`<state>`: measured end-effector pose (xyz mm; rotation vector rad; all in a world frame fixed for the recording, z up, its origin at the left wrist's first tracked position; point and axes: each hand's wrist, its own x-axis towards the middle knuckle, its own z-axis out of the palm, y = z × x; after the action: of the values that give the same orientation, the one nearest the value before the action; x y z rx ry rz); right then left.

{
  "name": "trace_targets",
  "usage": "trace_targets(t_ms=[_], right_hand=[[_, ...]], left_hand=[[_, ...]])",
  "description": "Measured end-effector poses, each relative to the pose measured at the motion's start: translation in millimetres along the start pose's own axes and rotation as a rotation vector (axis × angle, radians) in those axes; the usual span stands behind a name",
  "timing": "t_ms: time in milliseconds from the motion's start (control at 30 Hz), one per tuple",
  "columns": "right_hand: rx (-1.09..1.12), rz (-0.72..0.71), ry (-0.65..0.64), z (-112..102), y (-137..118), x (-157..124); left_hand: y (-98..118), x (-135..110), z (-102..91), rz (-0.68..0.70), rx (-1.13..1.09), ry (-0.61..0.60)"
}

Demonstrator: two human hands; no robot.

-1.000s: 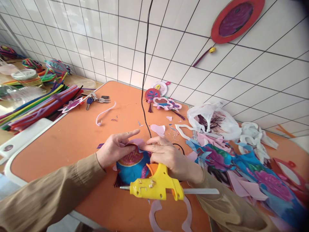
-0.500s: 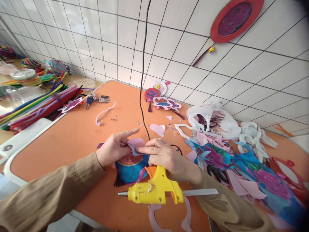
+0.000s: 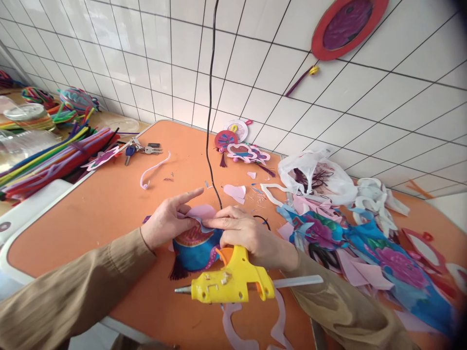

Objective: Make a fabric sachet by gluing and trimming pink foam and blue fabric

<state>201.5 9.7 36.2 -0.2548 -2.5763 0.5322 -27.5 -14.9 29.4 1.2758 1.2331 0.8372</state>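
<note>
My left hand (image 3: 168,219) pinches the left edge of a pale pink paper piece (image 3: 202,212), its index finger stretched out above it. My right hand (image 3: 243,234) presses its fingers flat along the same pink piece from the right. The pink piece lies on top of a blue round ornament (image 3: 195,248) with a red-gold centre and a dark tassel, resting on the orange table (image 3: 109,209). A yellow hot glue gun (image 3: 229,284) lies just in front of my right wrist, nozzle to the left, a glue stick jutting from its back.
A black cord (image 3: 208,107) hangs down to the table behind my hands. Keys (image 3: 140,147) and a heap of pipe cleaners (image 3: 47,158) lie at left. A white plastic bag (image 3: 314,177) and blue-pink printed cut-outs (image 3: 365,243) crowd the right. Finished ornaments (image 3: 237,146) sit by the tiled wall.
My right fingers have slid left across the pink piece and flattened it onto the blue ornament. The view has shifted slightly; the glue gun lies where it was.
</note>
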Motion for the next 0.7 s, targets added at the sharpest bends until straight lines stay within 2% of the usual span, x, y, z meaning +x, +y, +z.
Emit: trace_targets(t_ms=[133, 267, 467, 700], right_hand=[[-0.036, 0.002, 0.013, 0.5, -0.7, -0.3], [-0.049, 0.01, 0.001, 0.3, 1.2, -1.3], [-0.034, 0.019, -0.001, 2.5, 4.9, -2.6], [-0.04, 0.049, -0.033, 3.1, 5.0, -3.4]], left_hand=[[-1.4, -0.2, -0.6, 0.056, -0.012, -0.003], [-4.1, -1.8, -1.9, 0.151, 0.068, -0.016], [-11.1, 1.1, -5.2, 0.283, 0.078, -0.138], [-7.0, -1.0, -6.5, 0.269, 0.208, -0.089]])
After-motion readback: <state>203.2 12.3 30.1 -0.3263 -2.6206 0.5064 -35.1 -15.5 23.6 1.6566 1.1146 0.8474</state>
